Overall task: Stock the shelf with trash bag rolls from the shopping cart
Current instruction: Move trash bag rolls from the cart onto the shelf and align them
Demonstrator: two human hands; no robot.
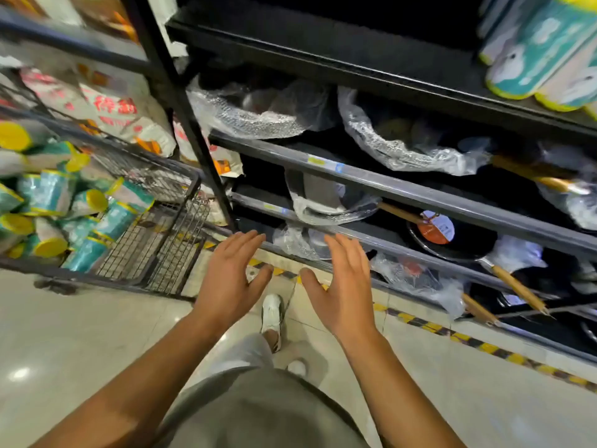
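Teal trash bag rolls lie jumbled every way; left hand, right hand spread, empty.

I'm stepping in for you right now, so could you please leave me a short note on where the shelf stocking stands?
Left hand and right hand: both open, holding nothing, fingers spread in front of the lower shelves.
Trash bag rolls: a big pile still in the shopping cart on the left.
Done: a few stocked rolls on the top shelf, at the right.
Left: move the cart's pile up to that shelf.
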